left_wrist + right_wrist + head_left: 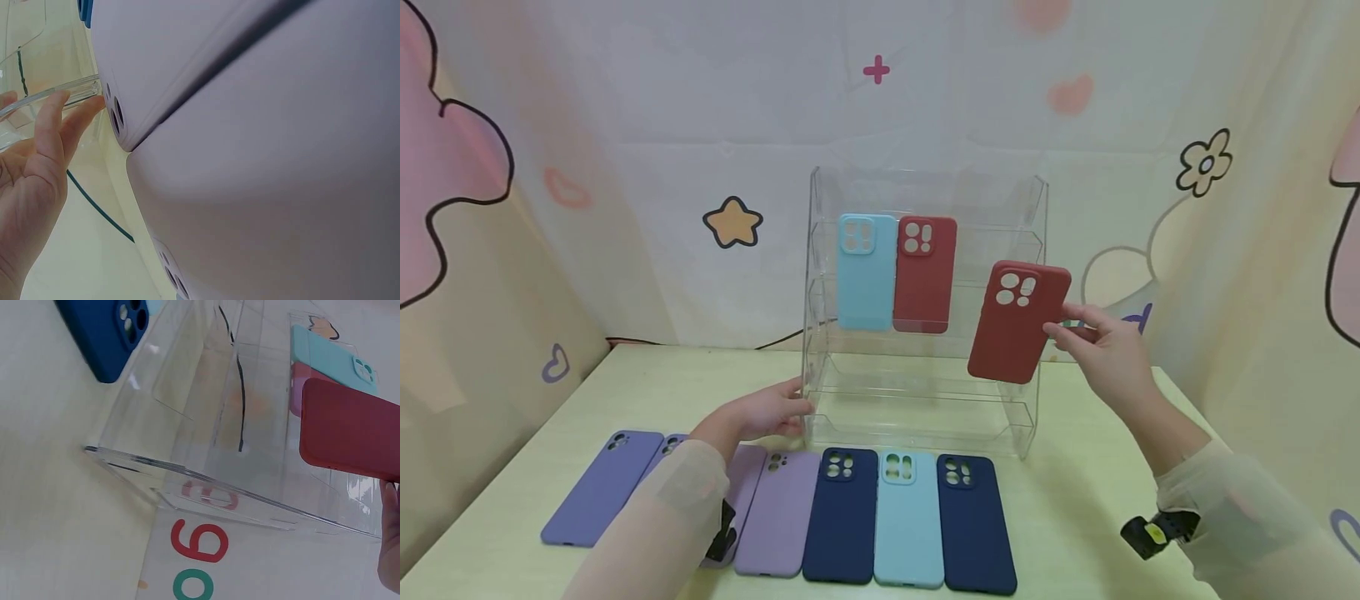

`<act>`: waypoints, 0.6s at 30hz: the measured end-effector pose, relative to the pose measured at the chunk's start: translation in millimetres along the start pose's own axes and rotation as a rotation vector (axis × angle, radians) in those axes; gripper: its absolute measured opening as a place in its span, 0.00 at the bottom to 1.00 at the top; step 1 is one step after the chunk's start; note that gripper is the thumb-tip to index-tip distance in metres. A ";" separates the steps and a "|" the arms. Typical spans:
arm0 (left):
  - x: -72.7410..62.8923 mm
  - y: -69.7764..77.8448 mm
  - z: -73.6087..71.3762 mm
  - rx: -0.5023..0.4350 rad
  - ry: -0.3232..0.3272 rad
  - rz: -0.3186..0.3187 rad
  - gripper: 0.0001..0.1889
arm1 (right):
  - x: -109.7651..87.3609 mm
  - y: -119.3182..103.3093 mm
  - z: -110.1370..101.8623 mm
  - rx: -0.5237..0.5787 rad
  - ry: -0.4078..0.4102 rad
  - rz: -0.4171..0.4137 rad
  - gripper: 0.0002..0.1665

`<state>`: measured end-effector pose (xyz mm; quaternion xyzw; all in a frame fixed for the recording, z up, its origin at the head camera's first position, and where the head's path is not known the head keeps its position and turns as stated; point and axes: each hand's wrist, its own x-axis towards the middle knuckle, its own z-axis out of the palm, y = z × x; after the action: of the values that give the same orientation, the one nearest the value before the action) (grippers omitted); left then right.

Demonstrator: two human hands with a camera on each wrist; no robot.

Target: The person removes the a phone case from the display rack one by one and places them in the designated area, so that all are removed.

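I noted the pale yellow worktop point(1075, 517) as the largest item, backed by a printed curtain point(625, 167) with star, flower and heart figures. At the rear centre of the worktop stood a clear acrylic rack point(925, 400) with stepped tiers. On an upper tier, a light blue case point(865, 275) and a red case point(923, 279) stood upright, side by side and touching.

Along the near edge of the worktop, a row of phone cases lay flat, camera cut-outs toward the rack. From left to right I read: a periwinkle case point(598, 487), a lilac case point(778, 517) with another partly hidden under the left sleeve, a navy case point(841, 517), a pale aqua case point(908, 521) and a second navy case point(973, 525).

The right hand point(1108, 354) pinched a dark red case point(1017, 323) by its right edge between thumb and fingers, holding it in the air, tilted, in front of the rack's right side at the level of the middle tiers.

The left hand point(767, 412) was released, its straight fingers resting against the rack's lower left front edge; the left wrist view confirmed the fingertips point(59, 103) touching the clear rim
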<state>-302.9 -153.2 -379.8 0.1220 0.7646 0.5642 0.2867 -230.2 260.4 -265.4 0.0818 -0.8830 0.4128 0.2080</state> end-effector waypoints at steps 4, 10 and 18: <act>1.5 -1.4 0.0 -0.010 0.006 -0.001 0.38 | -8.2 5.9 2.5 -0.002 -0.039 0.012 0.31; 3.6 -2.4 0.7 -0.007 0.021 -0.010 0.39 | -19.2 14.4 4.5 0.008 -0.080 0.017 0.31; 2.3 -1.5 0.1 0.016 0.019 -0.008 0.39 | -34.8 23.9 5.0 -0.021 -0.147 0.037 0.30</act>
<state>-304.5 -152.5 -381.9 0.1160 0.7723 0.5579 0.2807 -207.9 271.0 -299.9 0.0932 -0.9015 0.4003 0.1358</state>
